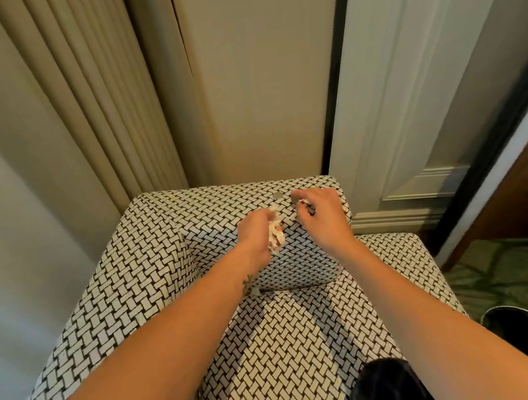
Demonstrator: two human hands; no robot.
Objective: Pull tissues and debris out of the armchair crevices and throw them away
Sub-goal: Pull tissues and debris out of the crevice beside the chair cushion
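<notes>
Above armchair [153,278]: left hand [255,233] grips crumpled tissue [276,236]; right hand [322,218] pinches scrap [307,207] (blurred, unidentifiable).

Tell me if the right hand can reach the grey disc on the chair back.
Probably yes: the grey disc lies bare beside the right hand, nothing between, though that hand pinches a scrap.

place: you stand in a furnished room, home or hotel | signs: woven-pattern armchair [153,278] before you | pleated curtain [79,89] left | panelled door [407,84] right | patterned carpet [511,277] beside it
</notes>
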